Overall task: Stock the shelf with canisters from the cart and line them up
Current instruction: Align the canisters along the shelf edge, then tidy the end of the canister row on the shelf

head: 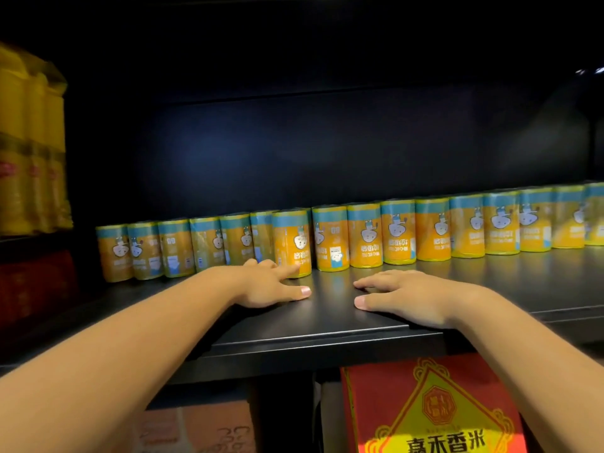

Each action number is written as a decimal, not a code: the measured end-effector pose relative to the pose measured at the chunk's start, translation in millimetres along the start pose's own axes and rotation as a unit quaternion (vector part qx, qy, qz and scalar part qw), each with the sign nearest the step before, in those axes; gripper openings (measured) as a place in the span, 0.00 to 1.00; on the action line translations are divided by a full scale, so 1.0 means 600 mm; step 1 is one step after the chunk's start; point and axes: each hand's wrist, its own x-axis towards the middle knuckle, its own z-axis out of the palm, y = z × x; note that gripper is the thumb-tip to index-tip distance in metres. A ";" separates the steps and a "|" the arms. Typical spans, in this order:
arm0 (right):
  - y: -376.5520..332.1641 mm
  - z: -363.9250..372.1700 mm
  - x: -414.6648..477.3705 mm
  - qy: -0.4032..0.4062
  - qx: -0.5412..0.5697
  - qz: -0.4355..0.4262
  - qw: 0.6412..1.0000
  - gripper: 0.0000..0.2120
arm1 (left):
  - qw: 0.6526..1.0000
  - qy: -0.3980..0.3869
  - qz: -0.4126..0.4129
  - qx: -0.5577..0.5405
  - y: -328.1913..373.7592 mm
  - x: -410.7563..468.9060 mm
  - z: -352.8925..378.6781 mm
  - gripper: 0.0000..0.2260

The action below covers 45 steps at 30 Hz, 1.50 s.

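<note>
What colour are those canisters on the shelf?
Canisters: orange with a blue top band, seen in the head view.

Bare left hand, bare right hand.

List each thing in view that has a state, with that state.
Canister row: upright, side by side at the back of the shelf.
Front canister: upright, forward of the row, left fingertip touching it.
Left hand: open, fingers straight.
Right hand: open, flat on shelf, holding nothing.
Red box: stands under the shelf.
Yellow packs: upright, at left.
</note>
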 end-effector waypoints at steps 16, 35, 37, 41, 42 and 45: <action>0.003 -0.002 0.006 -0.003 0.017 0.012 1.000 0.31 | 0.997 -0.074 0.002 -0.003 0.001 0.017 -0.010 0.36; 0.004 0.212 -0.261 0.326 -0.074 -0.123 0.934 0.29 | 0.853 0.505 0.108 -0.077 0.082 -0.291 0.273 0.22; 0.032 0.291 -0.287 0.286 -0.050 -0.119 0.949 0.26 | 0.850 0.505 0.126 -0.085 0.100 -0.308 0.340 0.21; 0.069 0.427 -0.351 0.118 -0.039 -0.045 0.991 0.26 | 0.928 0.345 0.067 -0.123 0.122 -0.330 0.481 0.24; 0.074 0.454 -0.370 0.084 -0.037 -0.035 0.995 0.26 | 0.945 0.295 0.049 -0.131 0.126 -0.337 0.517 0.25; 0.078 0.506 -0.415 0.033 -0.024 -0.008 0.999 0.25 | 0.964 0.210 0.032 -0.158 0.133 -0.366 0.611 0.26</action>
